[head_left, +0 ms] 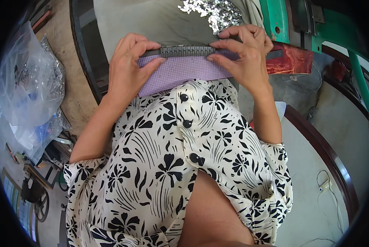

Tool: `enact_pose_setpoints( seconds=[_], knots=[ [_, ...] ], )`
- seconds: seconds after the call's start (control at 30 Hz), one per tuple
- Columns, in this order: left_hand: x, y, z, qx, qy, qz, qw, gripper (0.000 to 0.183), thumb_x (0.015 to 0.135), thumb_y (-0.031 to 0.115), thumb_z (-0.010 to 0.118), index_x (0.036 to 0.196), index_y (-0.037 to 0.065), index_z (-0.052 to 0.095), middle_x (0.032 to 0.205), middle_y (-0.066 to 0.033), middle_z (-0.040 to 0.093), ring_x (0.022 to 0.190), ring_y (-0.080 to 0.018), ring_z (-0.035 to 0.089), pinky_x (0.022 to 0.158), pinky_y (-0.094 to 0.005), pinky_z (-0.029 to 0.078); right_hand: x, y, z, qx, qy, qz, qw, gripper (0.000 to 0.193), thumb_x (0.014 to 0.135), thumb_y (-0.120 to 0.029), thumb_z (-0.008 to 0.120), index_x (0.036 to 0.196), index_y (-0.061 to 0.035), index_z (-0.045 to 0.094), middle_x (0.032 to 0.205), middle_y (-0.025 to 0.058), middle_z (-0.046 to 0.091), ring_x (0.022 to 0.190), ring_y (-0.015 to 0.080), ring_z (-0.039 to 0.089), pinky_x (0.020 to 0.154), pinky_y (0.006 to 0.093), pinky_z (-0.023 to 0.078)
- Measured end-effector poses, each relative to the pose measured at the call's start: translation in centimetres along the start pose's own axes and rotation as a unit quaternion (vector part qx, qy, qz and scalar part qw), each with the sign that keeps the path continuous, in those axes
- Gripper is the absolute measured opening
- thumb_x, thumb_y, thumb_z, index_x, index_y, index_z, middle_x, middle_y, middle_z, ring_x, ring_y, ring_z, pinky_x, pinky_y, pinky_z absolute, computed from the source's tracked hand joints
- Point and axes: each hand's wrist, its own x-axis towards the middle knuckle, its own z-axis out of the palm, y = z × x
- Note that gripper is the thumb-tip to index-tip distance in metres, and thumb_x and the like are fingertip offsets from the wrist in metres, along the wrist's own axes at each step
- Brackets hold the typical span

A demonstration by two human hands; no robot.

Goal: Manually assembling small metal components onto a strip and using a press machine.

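Observation:
A short dark grey ridged strip (187, 51), with rows of narrow slots or small parts along it, lies level between my hands. Pinched at its left end are the thumb and index finger of my left hand (129, 64). My right hand (248, 55) grips the right end the same way, its other fingers curled. Beneath the strip is a purple checked mat (180, 74) at the near edge of a grey-green cloth (135, 20). Just beyond my right fingers, a heap of small shiny silver pieces (225, 18) rests on that cloth.
At far right stands a green metal machine frame (277, 20), with a red patterned sheet (293, 59) below it. Clear plastic bags (32, 86) holding silvery pieces hang or lie at left. A white power socket with cable (325, 186) is on the floor at lower right.

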Motion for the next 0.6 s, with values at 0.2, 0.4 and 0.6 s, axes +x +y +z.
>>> enact_pose_setpoints(
  seconds=[0.2, 0.4, 0.6],
  knots=[
    [-0.7, -0.3, 0.1, -0.01, 0.012, 0.021, 1.0, 0.032, 0.068, 0.005, 0.083, 0.098, 0.003, 0.071, 0.096, -0.0095, 0.062, 0.095, -0.024, 0.061, 0.081, -0.0321, 0.05, -0.7, -0.3, 0.1, 0.003, 0.02, -0.028, 0.999, 0.027, 0.062, -0.027, 0.086, 0.087, -0.0184, 0.08, 0.098, -0.0096, 0.065, 0.111, 0.0219, 0.049, 0.097, 0.0437, 0.024],
    [-2.3, 0.5, -0.1, 0.027, 0.011, 0.03, 0.999, 0.028, 0.067, 0.01, 0.083, 0.092, 0.006, 0.071, 0.095, -0.0056, 0.062, 0.087, -0.0245, 0.06, 0.076, -0.0348, 0.043, -1.3, -0.9, -0.2, 0.019, -0.02, -0.022, 0.999, 0.029, 0.061, -0.027, 0.087, 0.088, -0.0185, 0.08, 0.097, -0.0099, 0.065, 0.109, 0.0196, 0.049, 0.097, 0.0418, 0.024],
    [-3.6, 0.6, 0.0, 0.014, 0.013, 0.022, 1.0, 0.029, 0.066, 0.009, 0.083, 0.092, 0.005, 0.071, 0.094, -0.0053, 0.062, 0.088, -0.0244, 0.059, 0.075, -0.0348, 0.042, -0.2, -0.3, -0.7, 0.058, -0.088, -0.029, 0.994, 0.023, 0.064, -0.027, 0.085, 0.085, -0.02, 0.079, 0.096, -0.01, 0.064, 0.108, 0.0183, 0.05, 0.097, 0.0405, 0.025]
  ],
)
